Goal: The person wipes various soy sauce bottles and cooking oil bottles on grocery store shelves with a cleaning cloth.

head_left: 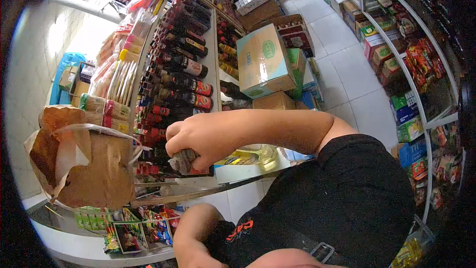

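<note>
Head view: the right hand (186, 141) grips a crumpled grey cloth (183, 162), bunched probably to keep loose folds inside the fingers, over the near end of the dark bottles (191, 92); whether it touches them cannot be told. Those stand in close rows, labels turned alike, presumably for easy reading. A brown paper bag (106, 171) sits beside them. The left forearm (188, 243) runs out of frame, so that hand's state cannot be told.

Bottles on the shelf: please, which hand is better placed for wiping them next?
Probably the right: the right hand holds what looks like a grey cloth, close by the bottles. The left arm is farther away, and I cannot make out the left hand.
</note>
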`<state>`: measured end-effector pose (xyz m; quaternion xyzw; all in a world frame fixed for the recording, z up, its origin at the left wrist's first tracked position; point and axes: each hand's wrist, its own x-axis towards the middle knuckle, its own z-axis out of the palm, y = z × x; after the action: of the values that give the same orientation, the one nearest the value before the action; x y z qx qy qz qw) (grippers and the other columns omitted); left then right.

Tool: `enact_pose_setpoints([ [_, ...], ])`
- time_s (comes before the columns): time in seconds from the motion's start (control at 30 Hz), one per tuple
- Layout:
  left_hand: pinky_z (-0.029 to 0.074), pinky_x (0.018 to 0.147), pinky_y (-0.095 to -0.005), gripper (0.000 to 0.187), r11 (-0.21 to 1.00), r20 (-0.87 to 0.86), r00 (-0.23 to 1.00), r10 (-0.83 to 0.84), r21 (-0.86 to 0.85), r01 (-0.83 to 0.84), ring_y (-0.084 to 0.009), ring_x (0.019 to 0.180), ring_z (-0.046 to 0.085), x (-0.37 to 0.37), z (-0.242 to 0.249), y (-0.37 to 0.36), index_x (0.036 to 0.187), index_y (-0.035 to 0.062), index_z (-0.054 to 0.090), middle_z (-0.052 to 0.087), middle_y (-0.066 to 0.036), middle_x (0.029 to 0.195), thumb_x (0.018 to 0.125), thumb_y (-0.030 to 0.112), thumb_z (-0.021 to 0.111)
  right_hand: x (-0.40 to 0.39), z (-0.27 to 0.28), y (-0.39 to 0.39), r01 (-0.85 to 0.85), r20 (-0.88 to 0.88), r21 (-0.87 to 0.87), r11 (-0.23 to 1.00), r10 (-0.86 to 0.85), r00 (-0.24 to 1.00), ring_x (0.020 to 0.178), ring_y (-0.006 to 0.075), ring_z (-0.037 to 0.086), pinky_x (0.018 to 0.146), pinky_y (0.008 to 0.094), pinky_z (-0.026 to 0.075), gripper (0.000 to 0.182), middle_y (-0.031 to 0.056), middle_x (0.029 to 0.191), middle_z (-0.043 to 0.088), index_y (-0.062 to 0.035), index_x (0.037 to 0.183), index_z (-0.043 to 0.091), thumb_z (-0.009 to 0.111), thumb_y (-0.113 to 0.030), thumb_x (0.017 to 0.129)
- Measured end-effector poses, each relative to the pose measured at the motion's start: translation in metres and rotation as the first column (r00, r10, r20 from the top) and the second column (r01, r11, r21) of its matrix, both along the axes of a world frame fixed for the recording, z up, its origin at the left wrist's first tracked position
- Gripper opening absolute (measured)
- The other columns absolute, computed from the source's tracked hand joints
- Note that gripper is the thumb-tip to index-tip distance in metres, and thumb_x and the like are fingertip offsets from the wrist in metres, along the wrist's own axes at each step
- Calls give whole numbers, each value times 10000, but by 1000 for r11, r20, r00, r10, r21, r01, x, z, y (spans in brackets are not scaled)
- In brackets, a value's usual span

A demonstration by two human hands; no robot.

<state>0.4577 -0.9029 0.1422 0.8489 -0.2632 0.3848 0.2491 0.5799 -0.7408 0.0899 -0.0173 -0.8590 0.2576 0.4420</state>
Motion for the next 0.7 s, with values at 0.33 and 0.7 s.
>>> enact_pose_setpoints([
  [0.33, 402, 594, -310, 284, 999, -164, 985, -45, 5, 47, -225, 1048, 472, -7, 10, 0, 1135, 116, 531, 420, -24, 1221, 896, 157, 384, 1, 0, 1, 8, -7, -2, 1000, -8, 1000, 940, 361, 529, 797, 411, 449, 439, 176, 1063, 510, -59, 989, 568, 694, -172, 584],
  [0.7, 431, 694, -353, 314, 1000, -169, 986, 5, 26, -1, -238, 1061, 463, -15, 13, 3, 1172, 91, 509, 381, -24, 1279, 894, 156, 375, 1, 0, 1, 6, -16, -7, 1000, -6, 1000, 904, 362, 540, 776, 418, 452, 410, 176, 1027, 520, -53, 958, 573, 689, -174, 584],
])
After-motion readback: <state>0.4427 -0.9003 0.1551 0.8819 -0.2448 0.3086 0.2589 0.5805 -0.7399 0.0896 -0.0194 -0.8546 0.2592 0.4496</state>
